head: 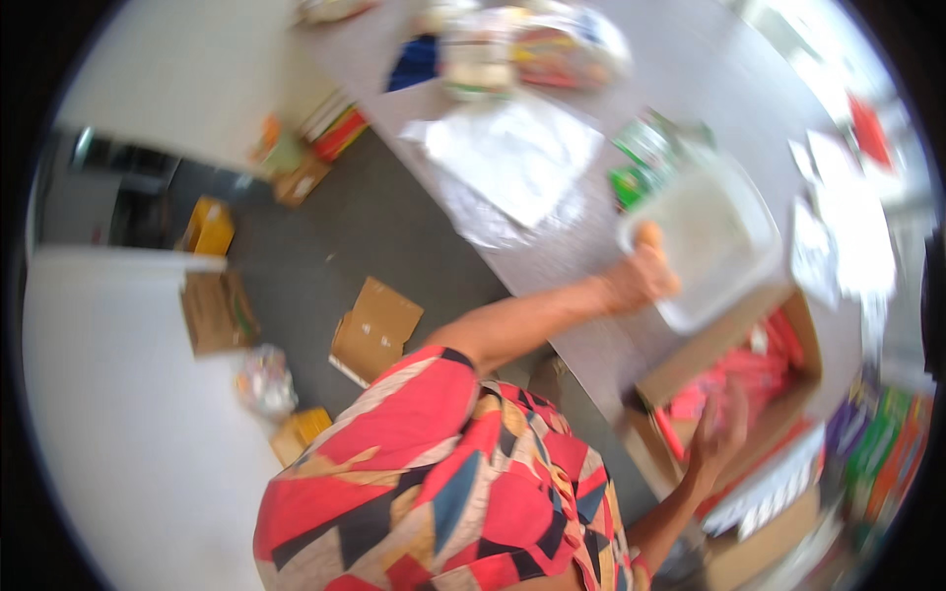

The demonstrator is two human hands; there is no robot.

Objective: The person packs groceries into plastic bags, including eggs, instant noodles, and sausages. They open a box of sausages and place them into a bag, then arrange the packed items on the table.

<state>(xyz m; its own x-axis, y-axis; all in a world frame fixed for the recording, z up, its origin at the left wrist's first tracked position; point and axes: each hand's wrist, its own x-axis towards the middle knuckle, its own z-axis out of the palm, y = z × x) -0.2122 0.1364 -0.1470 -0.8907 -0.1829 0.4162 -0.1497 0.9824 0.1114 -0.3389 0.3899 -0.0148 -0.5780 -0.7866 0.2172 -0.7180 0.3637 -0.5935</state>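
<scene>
My left hand (644, 272) grips the near rim of a translucent plastic tub (728, 214) on the grey table. Little shows inside the tub beyond a faint blur. To the tub's right as I see it is an open cardboard box (811, 343) with red packets (739, 377) in it. Over the box's near side reaches my right hand (720, 436), blurred, its fingers stretched towards the packets. I see nothing held in it. Green-and-white packets (643, 151) lie against the tub's far left side.
White plastic sheeting (517, 155) and filled plastic bags (517, 52) lie on the table (695, 59). White papers (850, 221) rest beyond the tub. More boxes (768, 539) crowd the right side. On the floor are an opened carton (380, 325) and several other boxes.
</scene>
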